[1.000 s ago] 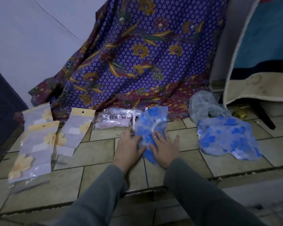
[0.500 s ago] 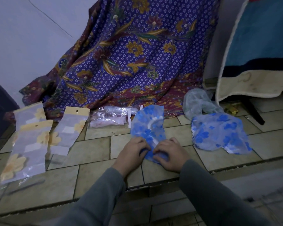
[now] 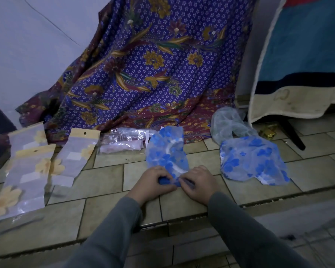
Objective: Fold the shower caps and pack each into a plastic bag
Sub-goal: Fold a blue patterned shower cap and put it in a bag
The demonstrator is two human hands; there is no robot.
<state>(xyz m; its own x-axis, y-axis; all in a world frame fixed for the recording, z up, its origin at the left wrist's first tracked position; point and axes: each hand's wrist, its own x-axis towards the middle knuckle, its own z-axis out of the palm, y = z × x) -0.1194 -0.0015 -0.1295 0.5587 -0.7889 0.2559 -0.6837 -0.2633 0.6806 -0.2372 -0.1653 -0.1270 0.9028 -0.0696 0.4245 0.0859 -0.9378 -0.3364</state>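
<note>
The near end of the translucent blue-flowered plastic shower cap (image 3: 165, 151) is hidden under both hands; dim light blurs its folds. It lies lengthwise on the beige tiled floor (image 3: 108, 178), narrowed into a long strip. The left hand (image 3: 153, 182) and right hand (image 3: 198, 182) each pinch that near end, fingers curled

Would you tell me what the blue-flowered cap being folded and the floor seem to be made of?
The cap looks like thin, translucent plastic film: it crinkles and the floor shows through. The floor looks like glazed ceramic tile, with grout lines and a slight sheen.
</note>
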